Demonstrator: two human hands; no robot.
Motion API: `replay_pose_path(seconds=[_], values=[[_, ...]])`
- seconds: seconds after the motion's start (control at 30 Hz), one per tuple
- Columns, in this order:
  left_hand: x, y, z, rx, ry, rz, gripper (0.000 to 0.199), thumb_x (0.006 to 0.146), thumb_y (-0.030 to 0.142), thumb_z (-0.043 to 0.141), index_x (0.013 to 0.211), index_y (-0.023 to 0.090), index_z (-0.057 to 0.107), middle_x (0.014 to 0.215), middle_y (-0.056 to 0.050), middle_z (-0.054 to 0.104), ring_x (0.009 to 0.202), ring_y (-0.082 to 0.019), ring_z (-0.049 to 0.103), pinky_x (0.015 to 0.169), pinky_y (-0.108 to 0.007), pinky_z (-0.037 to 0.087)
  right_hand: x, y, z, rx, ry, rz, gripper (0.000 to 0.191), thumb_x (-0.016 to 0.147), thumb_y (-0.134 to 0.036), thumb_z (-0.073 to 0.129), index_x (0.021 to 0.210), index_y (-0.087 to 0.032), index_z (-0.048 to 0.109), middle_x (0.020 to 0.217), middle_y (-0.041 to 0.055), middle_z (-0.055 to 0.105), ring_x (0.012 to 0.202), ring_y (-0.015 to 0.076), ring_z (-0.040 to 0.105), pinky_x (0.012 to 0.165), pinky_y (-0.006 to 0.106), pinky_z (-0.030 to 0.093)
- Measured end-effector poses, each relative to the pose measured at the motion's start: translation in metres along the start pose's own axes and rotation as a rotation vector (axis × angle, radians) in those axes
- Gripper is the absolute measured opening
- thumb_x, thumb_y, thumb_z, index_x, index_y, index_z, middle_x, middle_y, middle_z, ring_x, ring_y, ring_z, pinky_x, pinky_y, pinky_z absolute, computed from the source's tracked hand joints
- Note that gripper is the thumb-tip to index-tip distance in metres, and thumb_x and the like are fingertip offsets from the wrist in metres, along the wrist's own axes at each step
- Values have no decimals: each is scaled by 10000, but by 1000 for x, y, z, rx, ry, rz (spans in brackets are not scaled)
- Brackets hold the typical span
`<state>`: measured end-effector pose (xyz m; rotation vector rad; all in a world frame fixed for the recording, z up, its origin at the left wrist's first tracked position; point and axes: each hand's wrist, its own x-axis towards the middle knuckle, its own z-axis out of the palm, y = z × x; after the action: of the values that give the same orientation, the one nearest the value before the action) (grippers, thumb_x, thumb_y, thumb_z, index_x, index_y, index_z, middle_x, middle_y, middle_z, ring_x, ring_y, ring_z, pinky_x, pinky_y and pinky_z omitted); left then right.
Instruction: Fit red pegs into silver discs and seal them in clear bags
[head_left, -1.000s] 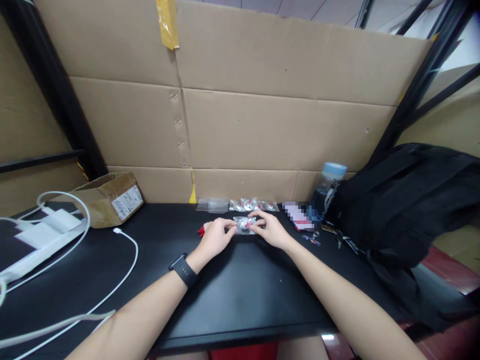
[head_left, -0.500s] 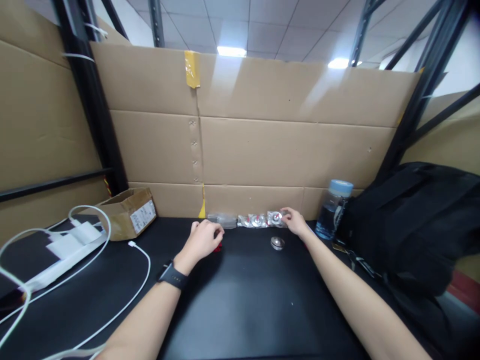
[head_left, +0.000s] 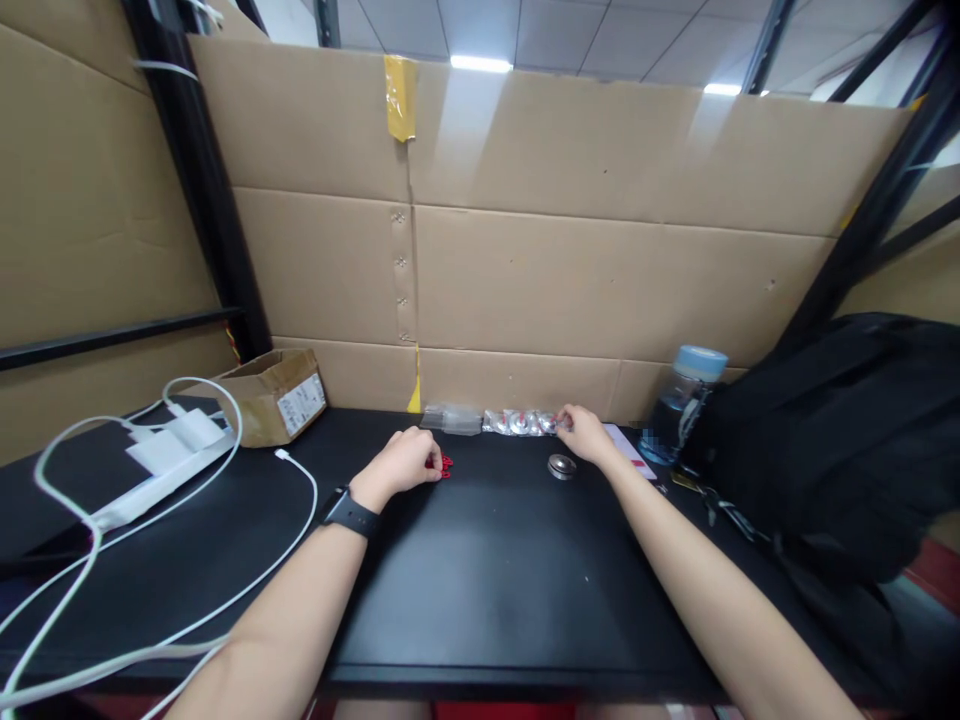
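Observation:
My left hand (head_left: 405, 460) is on the black table with its fingers closed on a small red object (head_left: 448, 466), whose kind I cannot make out. The red part shows just past the fingertips. At the back, my right hand (head_left: 583, 436) has its fingertips pinched at the right end of a row of clear plastic packets (head_left: 517, 423). The packets hold shiny silver discs with red marks. In front of the right hand lies a round silver metal piece (head_left: 561, 466), untouched. Left of the row are clear plastic bags (head_left: 453, 419).
A cardboard wall (head_left: 525, 290) closes off the back. On the left are an open cardboard box (head_left: 271, 405), a white power strip (head_left: 165, 485) and white cables (head_left: 311, 500). At right stand a blue-lidded bottle (head_left: 679, 410) and a black backpack (head_left: 825, 450); a white-and-red card (head_left: 631, 455) lies nearby.
My right hand has slid the rightmost packet left against the others. My left hand's fingers have lowered onto the red object. The head view has tilted down slightly.

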<state>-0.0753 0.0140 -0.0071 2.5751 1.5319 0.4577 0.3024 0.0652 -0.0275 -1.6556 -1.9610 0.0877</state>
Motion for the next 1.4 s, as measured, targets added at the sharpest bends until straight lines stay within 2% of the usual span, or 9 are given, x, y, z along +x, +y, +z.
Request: replay_pose_path(seconds=[0.1, 0.17, 0.37, 0.6, 0.73, 0.87, 1.0, 1.1, 1.4], values=[[-2, 4, -1, 58, 10, 28, 97, 761, 225, 709, 698, 285, 754, 879, -42, 751, 931, -255, 677, 840, -326, 449, -25, -9, -15, 59, -294, -151, 207, 775, -344, 773, 918, -207, 711, 876, 28, 710, 764, 187, 650, 729, 278, 470], [-4, 6, -3, 98, 10, 43, 131, 810, 230, 657, 724, 276, 745, 872, -48, 744, 928, -253, 666, 825, -328, 442, -40, -13, -22, 78, -366, -203, 282, 728, -334, 815, 959, -205, 720, 955, 43, 730, 817, 202, 663, 751, 290, 478], [-1, 8, -2, 91, -18, 96, 128, 767, 244, 739, 885, 292, 755, 921, -31, 724, 943, -241, 642, 811, -310, 437, -53, -16, -24, 102, -332, -132, 309, 742, -255, 790, 1031, -172, 717, 995, 74, 723, 877, 215, 668, 788, 310, 482], [3, 6, -3, 0, 60, 151, 53, 823, 272, 698, 834, 242, 739, 906, -41, 723, 892, -222, 653, 803, -305, 466, -50, -12, -26, 221, -225, -137, 381, 732, -312, 808, 1071, -183, 688, 985, 56, 704, 812, 185, 643, 748, 301, 486], [-1, 26, -14, -343, 150, 126, 127, 903, 311, 608, 926, 207, 679, 836, -16, 730, 776, -175, 677, 723, -265, 491, -55, -30, -28, 357, -91, -182, 422, 765, -319, 776, 1145, -192, 642, 1016, 65, 700, 777, 175, 626, 745, 321, 506], [-5, 54, -10, -541, 202, 162, 80, 836, 234, 642, 889, 190, 682, 865, -16, 746, 805, -164, 695, 785, -259, 510, -64, -59, -22, 680, -163, -206, 443, 767, -332, 777, 1163, -222, 611, 1152, 80, 663, 800, 160, 642, 667, 286, 525], [-5, 72, 4, -535, 250, 165, 28, 794, 205, 680, 800, 179, 670, 785, 2, 713, 738, -148, 657, 715, -243, 484, -75, -83, -14, 932, -221, -169, 464, 760, -326, 795, 1173, -240, 600, 1209, 79, 630, 900, 167, 669, 722, 287, 552], [-4, 77, 11, -512, 260, 163, 157, 835, 306, 724, 770, 178, 661, 741, 15, 693, 707, -141, 636, 688, -242, 464, -83, -96, -10, 992, -233, -186, 430, 791, -300, 774, 1181, -249, 601, 1238, 81, 630, 980, 184, 684, 764, 296, 561], [-3, 84, 13, -480, 342, 172, 163, 922, 376, 688, 916, 248, 788, 907, -9, 792, 816, -188, 705, 795, -297, 485, -93, -113, -7, 937, -34, -307, 437, 793, -180, 732, 1199, -249, 586, 1237, 80, 638, 1017, 202, 709, 727, 279, 568]])
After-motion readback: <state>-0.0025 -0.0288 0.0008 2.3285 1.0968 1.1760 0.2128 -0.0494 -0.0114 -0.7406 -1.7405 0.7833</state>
